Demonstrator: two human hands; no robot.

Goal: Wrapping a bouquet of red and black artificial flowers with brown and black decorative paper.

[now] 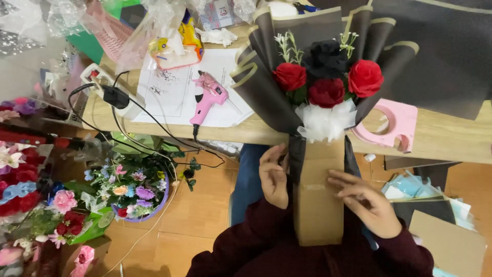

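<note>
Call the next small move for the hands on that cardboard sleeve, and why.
Probably press the left hand and right hand inward to close the brown cardboard sleeve around the bouquet base. Both hands lie flat on the sleeve's sides, neither with a closed grip. The dark wrapping paper narrows into the sleeve's top and looks loose there. The pink glue gun lies untouched on the table.

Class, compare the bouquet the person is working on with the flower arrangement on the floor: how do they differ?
The bouquet has red and black roses in dark wrapping; the floor arrangement mixes purple, pink and blue flowers in a lilac-rimmed container. The bouquet lies against the table edge between both hands; the floor arrangement sits untouched. Both include greenery.
</note>
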